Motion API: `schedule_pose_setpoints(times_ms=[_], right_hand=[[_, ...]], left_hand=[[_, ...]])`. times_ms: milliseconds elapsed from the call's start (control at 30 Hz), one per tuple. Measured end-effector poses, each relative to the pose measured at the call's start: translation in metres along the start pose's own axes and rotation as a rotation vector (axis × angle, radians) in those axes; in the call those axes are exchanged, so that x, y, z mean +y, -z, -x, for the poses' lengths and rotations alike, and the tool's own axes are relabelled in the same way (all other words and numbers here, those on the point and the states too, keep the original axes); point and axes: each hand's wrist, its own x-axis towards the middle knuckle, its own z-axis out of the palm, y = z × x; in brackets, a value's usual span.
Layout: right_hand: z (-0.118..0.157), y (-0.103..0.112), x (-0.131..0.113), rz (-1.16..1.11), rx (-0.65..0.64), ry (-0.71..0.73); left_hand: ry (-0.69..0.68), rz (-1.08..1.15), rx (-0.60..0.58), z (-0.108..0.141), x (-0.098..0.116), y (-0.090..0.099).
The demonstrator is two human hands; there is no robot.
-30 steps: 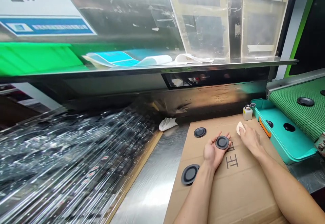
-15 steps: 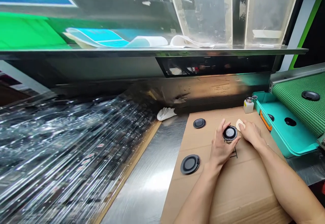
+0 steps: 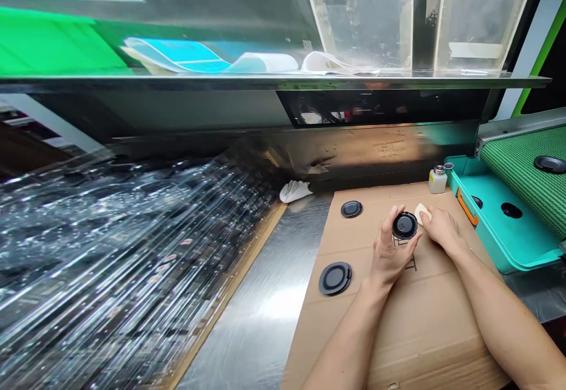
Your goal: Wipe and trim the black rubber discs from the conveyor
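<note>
Between the thumb and fingers of my left hand (image 3: 389, 251) is a round black disc-shaped part (image 3: 405, 225), held by its rim with its face toward me. My right hand (image 3: 442, 229), just to the right, pinches a small cream-white pad (image 3: 422, 214) close to the disc's edge; whether the pad touches the disc I cannot tell. Under both hands lies a flat cardboard sheet (image 3: 424, 313) with printed dark lines. To the left on it rest a small black round part (image 3: 351, 209) and a larger stacked-looking one (image 3: 335, 278).
A small white bottle with a metal top (image 3: 437, 179) stands by a teal tray (image 3: 522, 254) with black parts inside. Beyond it, a green conveyor belt (image 3: 530, 166) carries another black disc. Clear plastic trays (image 3: 110, 278) fill the left; a white glove (image 3: 295, 191) lies behind. A metal shelf (image 3: 274, 82) hangs above.
The disc in my left hand has tilted, so its face looks plain black instead of showing a bright reflection. My right hand still holds the pad beside it. The whole view has shifted slightly.
</note>
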Motion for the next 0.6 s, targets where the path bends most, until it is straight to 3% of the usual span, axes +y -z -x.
schedule_pose_setpoints(times_ms=[200,300,400,500,600], right_hand=[[-0.001,-0.002,0.002,-0.004,0.031,0.015],[-0.001,-0.003,0.002,-0.006,0.023,0.008],[0.0,-0.002,0.001,0.005,0.021,0.009],[0.0,-0.002,0.001,0.012,0.011,0.004],[0.0,-0.002,0.001,0.001,-0.01,0.002]], left_hand=[[0.057,0.0,-0.012,0.002,0.001,0.003],[0.228,-0.126,-0.139,0.002,-0.008,0.005],[0.453,-0.481,-0.323,0.0,-0.023,0.005],[0.533,-0.696,-0.388,0.0,-0.031,0.008],[0.553,-0.638,-0.431,0.004,-0.024,0.014]])
